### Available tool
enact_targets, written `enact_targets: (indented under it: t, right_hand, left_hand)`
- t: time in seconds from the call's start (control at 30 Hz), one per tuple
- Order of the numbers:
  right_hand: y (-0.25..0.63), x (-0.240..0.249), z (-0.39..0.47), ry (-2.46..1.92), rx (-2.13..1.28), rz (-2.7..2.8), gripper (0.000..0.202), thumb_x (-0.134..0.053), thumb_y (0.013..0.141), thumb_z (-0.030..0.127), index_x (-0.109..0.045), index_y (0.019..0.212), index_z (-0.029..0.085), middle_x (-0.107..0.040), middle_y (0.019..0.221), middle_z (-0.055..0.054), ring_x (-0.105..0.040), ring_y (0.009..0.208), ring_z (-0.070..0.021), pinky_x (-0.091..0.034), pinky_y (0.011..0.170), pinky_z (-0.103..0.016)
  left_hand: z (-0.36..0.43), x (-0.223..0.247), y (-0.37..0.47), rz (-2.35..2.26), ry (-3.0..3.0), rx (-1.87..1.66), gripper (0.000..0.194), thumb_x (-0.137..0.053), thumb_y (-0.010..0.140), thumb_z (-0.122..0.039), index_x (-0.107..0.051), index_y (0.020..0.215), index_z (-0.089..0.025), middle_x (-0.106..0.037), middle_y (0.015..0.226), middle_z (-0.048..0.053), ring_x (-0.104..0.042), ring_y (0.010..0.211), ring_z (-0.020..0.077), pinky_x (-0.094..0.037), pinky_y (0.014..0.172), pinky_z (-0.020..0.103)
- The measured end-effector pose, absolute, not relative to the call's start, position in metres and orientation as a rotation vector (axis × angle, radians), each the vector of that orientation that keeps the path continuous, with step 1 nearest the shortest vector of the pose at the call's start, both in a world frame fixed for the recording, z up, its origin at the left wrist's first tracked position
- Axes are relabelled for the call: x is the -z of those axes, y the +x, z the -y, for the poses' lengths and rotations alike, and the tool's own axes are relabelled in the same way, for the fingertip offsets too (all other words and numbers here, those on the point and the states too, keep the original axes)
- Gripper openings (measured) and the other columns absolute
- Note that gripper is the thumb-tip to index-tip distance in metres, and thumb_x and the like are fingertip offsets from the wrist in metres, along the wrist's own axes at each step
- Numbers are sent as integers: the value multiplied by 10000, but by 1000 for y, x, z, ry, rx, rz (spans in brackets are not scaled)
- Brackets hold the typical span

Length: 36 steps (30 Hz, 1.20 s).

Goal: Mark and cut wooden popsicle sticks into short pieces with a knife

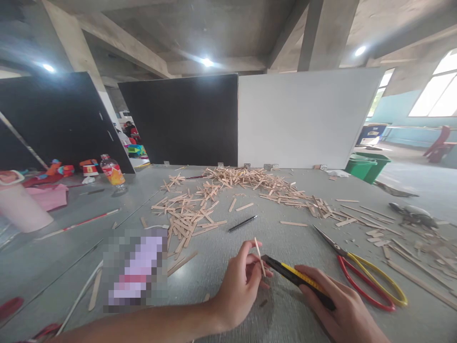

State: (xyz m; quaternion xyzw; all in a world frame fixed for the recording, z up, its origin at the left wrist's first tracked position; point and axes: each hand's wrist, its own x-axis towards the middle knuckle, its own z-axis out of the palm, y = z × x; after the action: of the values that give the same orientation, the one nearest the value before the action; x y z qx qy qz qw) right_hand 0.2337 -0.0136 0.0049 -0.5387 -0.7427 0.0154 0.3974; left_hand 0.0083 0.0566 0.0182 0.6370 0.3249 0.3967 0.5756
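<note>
Pinched between the fingers of my left hand (240,286) is a small wooden stick (259,256), tilted nearly upright above the table. My right hand (337,302) is wrapped round a yellow and black utility knife (303,280). The front end of the knife meets or nearly meets the stick; I cannot tell whether the blade touches it. Beyond my left hand a black pen (243,223) lies on the table. Scissors (352,267) with red and yellow handles lie to the right of the knife, their blades pointing away.
A heap of wooden sticks (250,178) spreads along the back of the grey table (266,238), below a black and white partition (307,119). At the left stand a drink bottle (113,172) and a pink tumbler (23,205). Offcuts (378,236) lie at the right. A pixelated patch hides one object.
</note>
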Motion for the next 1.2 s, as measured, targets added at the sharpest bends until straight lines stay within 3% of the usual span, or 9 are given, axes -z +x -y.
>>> enact_targets:
  t: [0.77, 1.07, 1.2]
  right_hand:
    - [240, 2, 11, -1319, 41, 1992, 233, -593, 1025, 343, -674, 1225, 256, -822, 1101, -30, -811, 904, -170, -621, 768, -137]
    - [239, 4, 13, -1339, -17, 1951, 258, -583, 1021, 396, -709, 1197, 255, -822, 1097, -47, -813, 896, -200, -642, 751, -180]
    - [237, 8, 11, -1357, -31, 1922, 271, -567, 1027, 429, -712, 1184, 262, -823, 1088, -36, -812, 892, -189, -640, 745, -171]
  left_hand:
    - [-55, -16, 8, -795, 1531, -931, 360, -517, 1014, -439, -492, 1287, -207, -666, 866, 51, -698, 813, 215, -619, 645, 307]
    - [-55, -10, 4, -785, 1536, -922, 301, -404, 1054, -361, -501, 1303, -222, -636, 932, 47, -695, 773, 181, -591, 609, 269]
    - [-54, -12, 3, -741, 1523, -911, 281, -462, 1042, -403, -486, 1258, -225, -619, 987, 56, -693, 805, 188, -586, 593, 268]
